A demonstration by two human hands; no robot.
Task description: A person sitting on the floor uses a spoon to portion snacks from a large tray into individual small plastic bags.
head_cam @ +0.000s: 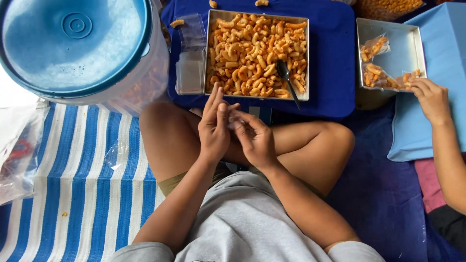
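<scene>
Small clear bag (232, 118), seemingly empty, pinched between left hand (213, 127) and right hand (256, 140) grips; beyond them, macaroni tray (257, 54) and stacked clear bags (190, 73).

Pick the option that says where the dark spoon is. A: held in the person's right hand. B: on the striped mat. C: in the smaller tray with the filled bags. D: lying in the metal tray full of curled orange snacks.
D: the dark spoon rests in the large metal tray among the curled orange snacks, its handle reaching past the tray's near rim.
</scene>
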